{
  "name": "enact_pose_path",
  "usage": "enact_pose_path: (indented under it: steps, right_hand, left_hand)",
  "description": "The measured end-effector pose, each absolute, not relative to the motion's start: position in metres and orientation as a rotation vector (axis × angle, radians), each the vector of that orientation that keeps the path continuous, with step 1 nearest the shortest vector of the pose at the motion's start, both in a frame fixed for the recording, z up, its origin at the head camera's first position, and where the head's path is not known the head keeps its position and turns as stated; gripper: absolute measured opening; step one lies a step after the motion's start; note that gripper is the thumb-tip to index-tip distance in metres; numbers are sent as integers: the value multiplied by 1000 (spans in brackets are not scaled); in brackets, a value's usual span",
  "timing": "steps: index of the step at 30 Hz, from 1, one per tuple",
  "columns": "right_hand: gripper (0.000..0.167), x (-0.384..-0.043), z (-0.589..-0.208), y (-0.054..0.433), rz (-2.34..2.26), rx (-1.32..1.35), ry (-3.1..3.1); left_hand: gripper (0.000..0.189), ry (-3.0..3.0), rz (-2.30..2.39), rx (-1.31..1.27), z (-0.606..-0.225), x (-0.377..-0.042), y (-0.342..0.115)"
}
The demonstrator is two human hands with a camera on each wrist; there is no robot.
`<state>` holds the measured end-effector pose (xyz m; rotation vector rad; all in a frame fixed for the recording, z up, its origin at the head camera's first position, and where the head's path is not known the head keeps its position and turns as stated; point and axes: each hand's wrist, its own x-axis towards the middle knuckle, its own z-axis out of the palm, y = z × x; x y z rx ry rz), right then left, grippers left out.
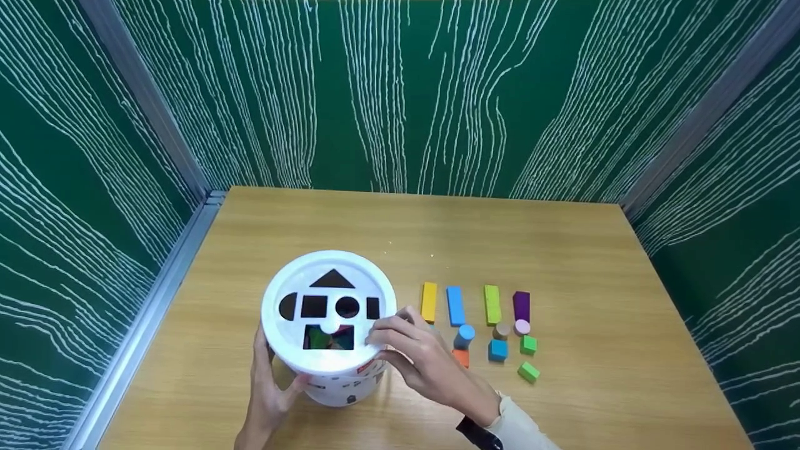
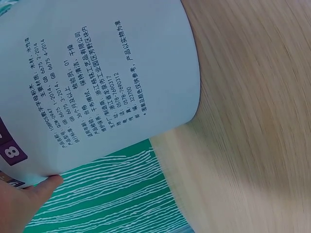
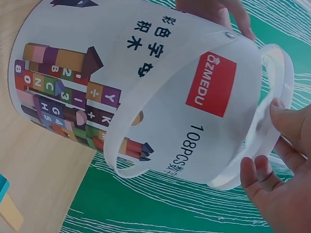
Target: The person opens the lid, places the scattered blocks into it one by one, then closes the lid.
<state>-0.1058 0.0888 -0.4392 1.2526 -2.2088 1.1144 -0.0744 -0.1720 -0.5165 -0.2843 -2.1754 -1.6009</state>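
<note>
A white toy-block bucket (image 1: 340, 390) stands on the table at centre left, its lid (image 1: 290, 340) pierced with several shaped holes. Coloured pieces show dimly through the lid's front rectangular hole. My left hand (image 1: 269, 394) holds the bucket's left side, thumb at the front; in the left wrist view its thumb (image 2: 46, 188) lies against the printed wall. At the lid's right edge, my right hand (image 1: 431, 362) grips the rim between fingers and thumb. In the right wrist view part of the lid's rim (image 3: 282, 63) stands apart from the bucket, whose white handle (image 3: 116, 141) hangs down.
Right of the bucket lie several loose blocks: yellow (image 1: 429, 302), blue (image 1: 455, 306), lime (image 1: 492, 304) and purple (image 1: 521, 306) bars, a blue cylinder (image 1: 464, 336), a blue cube (image 1: 498, 350) and green blocks (image 1: 529, 372). Green patterned walls (image 1: 431, 125) enclose the wooden table (image 1: 562, 250).
</note>
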Motion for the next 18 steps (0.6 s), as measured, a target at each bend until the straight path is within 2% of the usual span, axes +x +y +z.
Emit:
enact_pose_path:
  steps: [8, 18]
  right_hand:
    - [21, -97, -437, 96, 1097, 1248, -2216]
    - [23, -86, -440, 109, 1163, 1224, -2203]
  left_hand:
    - [99, -2175, -1527, -341, -515, -76, -173]
    - [95, -2208, -1526, -251, -516, -73, -172]
